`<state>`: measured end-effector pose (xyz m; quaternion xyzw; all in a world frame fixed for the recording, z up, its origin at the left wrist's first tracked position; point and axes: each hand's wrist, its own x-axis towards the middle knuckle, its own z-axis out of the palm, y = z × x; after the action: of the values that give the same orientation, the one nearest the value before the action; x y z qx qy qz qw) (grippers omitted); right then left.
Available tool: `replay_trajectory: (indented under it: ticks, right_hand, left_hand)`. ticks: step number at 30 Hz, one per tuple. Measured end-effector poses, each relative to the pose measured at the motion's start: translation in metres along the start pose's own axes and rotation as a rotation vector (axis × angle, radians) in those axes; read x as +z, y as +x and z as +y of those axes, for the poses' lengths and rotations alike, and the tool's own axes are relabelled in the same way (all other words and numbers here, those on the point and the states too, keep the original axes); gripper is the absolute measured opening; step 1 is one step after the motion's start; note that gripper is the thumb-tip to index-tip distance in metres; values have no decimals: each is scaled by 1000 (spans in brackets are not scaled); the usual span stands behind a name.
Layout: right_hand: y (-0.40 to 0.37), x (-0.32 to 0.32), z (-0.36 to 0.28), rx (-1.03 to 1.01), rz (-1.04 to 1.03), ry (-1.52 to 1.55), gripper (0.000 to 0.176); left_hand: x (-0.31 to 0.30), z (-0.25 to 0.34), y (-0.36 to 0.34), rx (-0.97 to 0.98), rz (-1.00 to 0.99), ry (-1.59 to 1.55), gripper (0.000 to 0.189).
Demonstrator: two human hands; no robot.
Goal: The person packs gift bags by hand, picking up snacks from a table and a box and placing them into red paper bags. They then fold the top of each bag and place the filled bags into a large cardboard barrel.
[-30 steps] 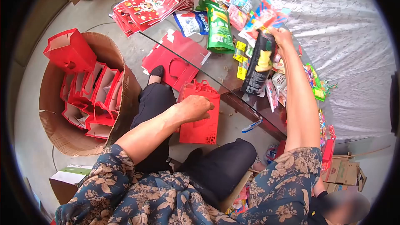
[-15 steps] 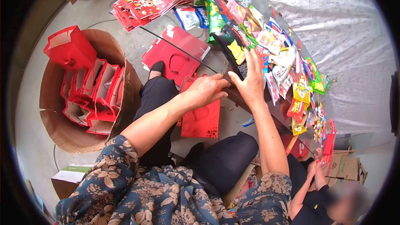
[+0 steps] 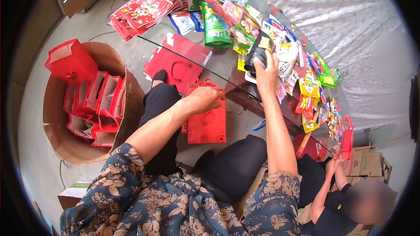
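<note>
My right hand [image 3: 267,76] grips a black snack packet [image 3: 254,56] with a yellow patch, above the near side of the snack pile. The thumb lies on the packet's near face, and the other fingers go round its far side. My left hand [image 3: 203,101] is apart from it, just short of the glass table edge, with its fingers loosely bent and nothing visible in them. Below that hand stands a red gift bag [image 3: 207,124], its top partly covered by the hand. A green snack bag [image 3: 215,28] lies left of the black packet.
A round cardboard drum [image 3: 135,100] at left holds several red bags. Stacked red printed bags [image 3: 153,6] lie on the glass table's far left. Another red bag [image 3: 177,63] is on the floor. A co-worker [image 3: 337,201] sits at lower right, hands on something red.
My left hand has drawn back from the packet toward the red gift bag. My right hand has closed on the black packet and shifted it rightward, uncovering the green bag. The view has shifted slightly.
</note>
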<state>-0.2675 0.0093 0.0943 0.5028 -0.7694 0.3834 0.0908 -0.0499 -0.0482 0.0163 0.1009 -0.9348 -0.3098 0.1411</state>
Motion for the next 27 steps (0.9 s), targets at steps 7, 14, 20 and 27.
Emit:
replay_trajectory:
  ticks: [7,14,20,27]
  right_hand:
    - [-75,-53,-17,-50,40,25,41]
    - [-253,-197,43,291,156,-297,41]
    - [-537,-329,116,1057,392,-616,54]
    - [-714,-333,66,1447,291,-716,59]
  left_hand:
    - [0,0,-2,-17,-55,17,29]
    - [-1,-6,-8,18,-79,-37,29]
    - [-10,-11,-12,-54,-194,-58,30]
    - [-6,-7,-11,-92,-309,44,29]
